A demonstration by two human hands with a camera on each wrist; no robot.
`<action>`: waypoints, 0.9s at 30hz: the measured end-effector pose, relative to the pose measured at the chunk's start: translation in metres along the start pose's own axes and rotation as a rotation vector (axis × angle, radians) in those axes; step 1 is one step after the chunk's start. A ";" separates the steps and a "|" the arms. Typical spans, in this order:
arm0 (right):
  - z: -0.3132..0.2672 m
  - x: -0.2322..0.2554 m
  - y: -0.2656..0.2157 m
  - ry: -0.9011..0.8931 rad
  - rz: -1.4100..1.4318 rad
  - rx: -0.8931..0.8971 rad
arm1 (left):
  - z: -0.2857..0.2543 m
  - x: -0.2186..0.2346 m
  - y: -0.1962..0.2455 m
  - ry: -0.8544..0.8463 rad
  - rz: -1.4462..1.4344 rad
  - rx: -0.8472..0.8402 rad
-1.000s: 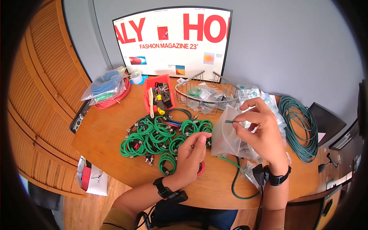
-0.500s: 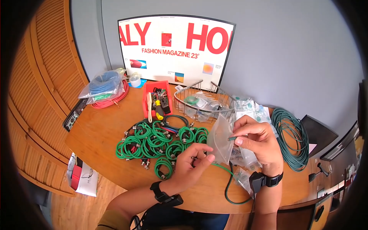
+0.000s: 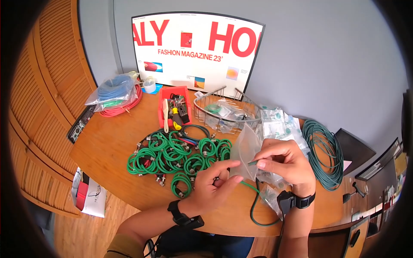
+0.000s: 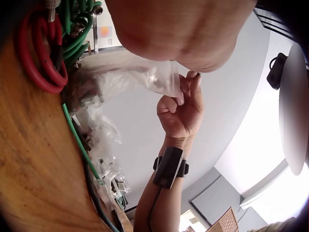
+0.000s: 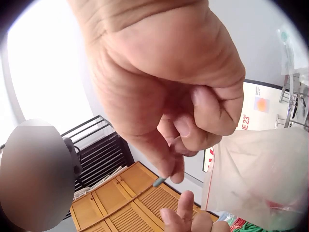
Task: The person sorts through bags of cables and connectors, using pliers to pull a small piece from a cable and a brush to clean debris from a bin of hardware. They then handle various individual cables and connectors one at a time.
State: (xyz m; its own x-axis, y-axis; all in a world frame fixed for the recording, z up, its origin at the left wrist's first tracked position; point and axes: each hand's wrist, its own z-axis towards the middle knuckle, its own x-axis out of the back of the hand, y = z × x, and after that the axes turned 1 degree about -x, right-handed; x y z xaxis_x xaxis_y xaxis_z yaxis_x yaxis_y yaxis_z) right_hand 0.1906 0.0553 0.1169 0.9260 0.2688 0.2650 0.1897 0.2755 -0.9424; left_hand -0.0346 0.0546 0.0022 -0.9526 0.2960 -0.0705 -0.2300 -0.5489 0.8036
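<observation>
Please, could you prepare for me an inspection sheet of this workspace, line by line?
Surface: wooden desk; spills, nothing seen.
Job's things: translucent plastic bag, near both hands; whether it is held is unclear. Small dark green piece, too little visible to identify.
Left grip: thumb and forefinger extended apart; nothing seen held.
Right grip: pinches the small dark green piece.
Clutter: red bin of tools, wire basket with bagged items, clear plastic packets.
Cables: pile of green coiled cables with metal connectors; large dark green coil at right; bagged blue coil over red coil at left.
Surroundings: lit monitor, louvered wooden doors.
</observation>
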 end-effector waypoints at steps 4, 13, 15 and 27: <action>-0.002 -0.011 -0.012 -0.123 -0.291 0.001 | -0.001 0.002 0.005 -0.033 0.132 -0.070; -0.011 -0.028 -0.013 -0.089 -0.479 0.095 | -0.006 -0.003 -0.007 -0.006 0.102 -0.102; -0.012 -0.031 -0.009 -0.090 -0.488 0.084 | -0.008 -0.006 0.000 -0.006 0.016 0.051; -0.095 0.043 0.013 0.369 -0.098 -0.214 | -0.008 -0.013 0.001 -0.055 -0.077 0.186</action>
State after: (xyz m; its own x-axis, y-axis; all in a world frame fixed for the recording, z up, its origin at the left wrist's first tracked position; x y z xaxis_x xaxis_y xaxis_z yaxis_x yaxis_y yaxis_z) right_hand 0.2644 -0.0175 0.0969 0.9476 -0.1073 0.3010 0.3096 0.0749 -0.9479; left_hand -0.0241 0.0439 -0.0008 -0.9202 0.3764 -0.1077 -0.2562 -0.3707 0.8927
